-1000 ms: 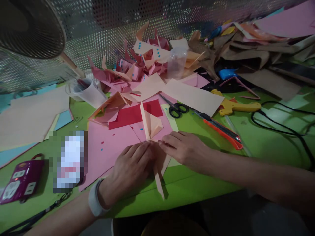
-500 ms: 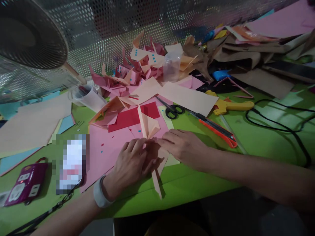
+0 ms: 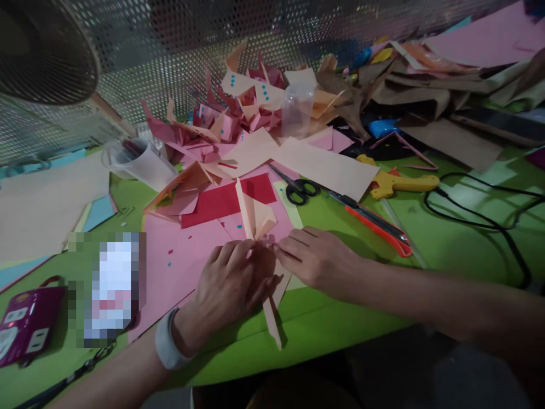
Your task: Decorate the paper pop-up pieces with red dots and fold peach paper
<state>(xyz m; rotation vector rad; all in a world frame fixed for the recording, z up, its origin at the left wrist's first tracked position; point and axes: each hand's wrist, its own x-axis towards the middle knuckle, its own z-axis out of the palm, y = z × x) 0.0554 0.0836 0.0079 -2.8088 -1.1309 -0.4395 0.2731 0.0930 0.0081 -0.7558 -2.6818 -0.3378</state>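
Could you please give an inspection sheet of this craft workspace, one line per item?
Surface: green table top, mostly covered by paper.
Job's things: folded peach paper piece, lying on pink paper sheet.
Clutter: black-handled scissors, orange utility knife, yellow glue gun, clear plastic cup, pile of folded pink and peach paper shapes.
Grippers: left hand and right hand both press the folded piece.
Cables: black cable, looped at right.
Surroundings: perforated metal screen, fan.

Head-worn view, steeply down, close.
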